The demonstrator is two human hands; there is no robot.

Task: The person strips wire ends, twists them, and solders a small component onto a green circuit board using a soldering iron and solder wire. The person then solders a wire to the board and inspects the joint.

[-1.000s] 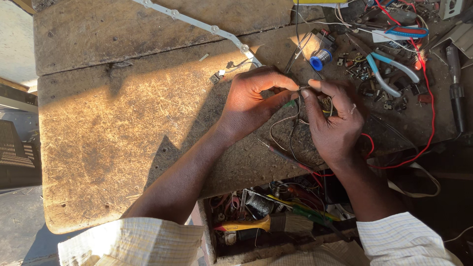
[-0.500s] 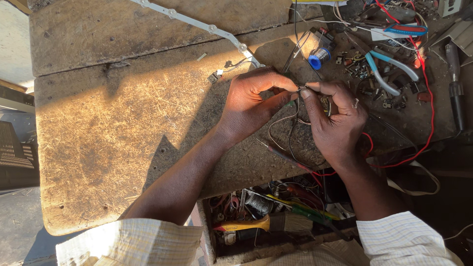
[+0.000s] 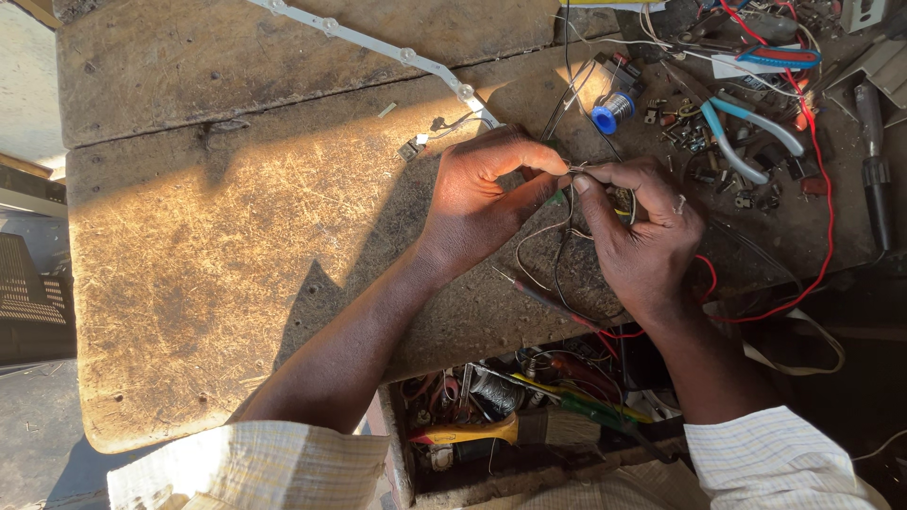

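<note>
Both hands are meeting over the worn wooden workbench point(image 3: 236, 246): left hand point(image 3: 482, 203) and right hand point(image 3: 642, 236) are pinching thin wire ends point(image 3: 578, 168) between fingertips, holding them steady just near the blue-handled pliers point(image 3: 746, 142).

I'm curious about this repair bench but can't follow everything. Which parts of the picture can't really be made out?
- Head view: what the left hand and right hand pinch; the thin wire end is too small, and the fingers cover it.
- Head view: the open drawer contents, shadowed and partly behind the forearms.
- Head view: the blue-handled pliers jaws, lost in clutter.
- Head view: the white strip, cut off at the top edge.
</note>
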